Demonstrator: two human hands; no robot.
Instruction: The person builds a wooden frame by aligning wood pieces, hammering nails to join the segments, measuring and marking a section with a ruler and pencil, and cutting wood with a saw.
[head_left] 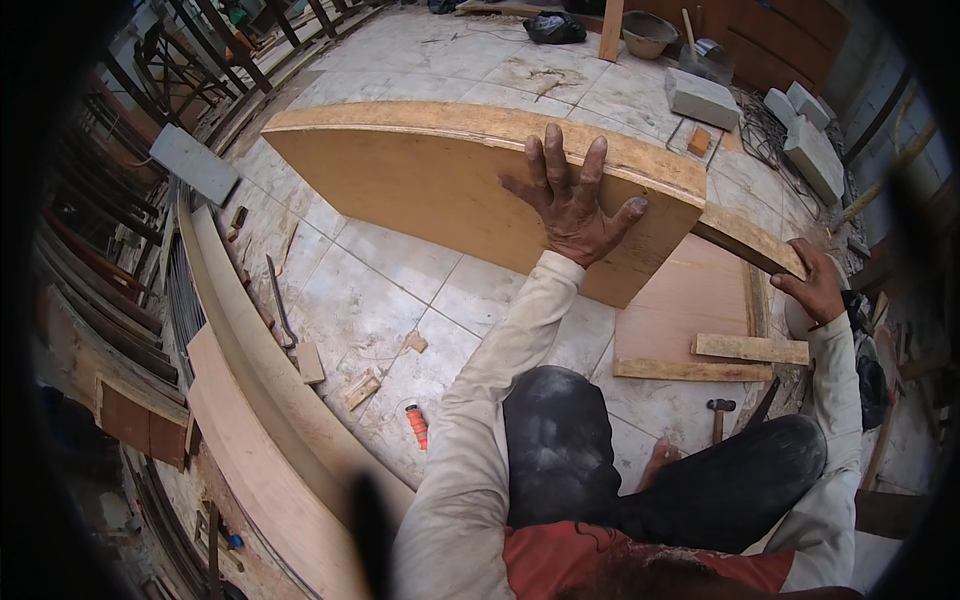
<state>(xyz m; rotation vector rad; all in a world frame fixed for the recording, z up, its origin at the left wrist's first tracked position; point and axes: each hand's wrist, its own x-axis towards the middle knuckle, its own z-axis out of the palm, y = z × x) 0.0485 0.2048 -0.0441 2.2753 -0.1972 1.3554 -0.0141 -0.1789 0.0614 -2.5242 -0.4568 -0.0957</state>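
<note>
A large plywood form (430, 185) with a curved top edge stands on its side across the tiled floor in front of me. My left hand (580, 205) lies with spread fingers against its face near the right end, the fingertips reaching the top edge. At the right, my right hand (815, 285) is closed around the end of a curved wooden strip (745, 238). The strip's other end passes behind the form's right corner, where it is hidden. Below the strip, a flat plywood panel (665, 300) with wooden battens lies on the floor.
By my knee are a hammer (718, 418) and a dark blade (764, 402). An orange-handled tool (416, 428), wood scraps (362, 390) and a pry bar (280, 300) lie left. Curved wooden forms (270, 460) line the left side; concrete blocks (703, 97) sit at the back right.
</note>
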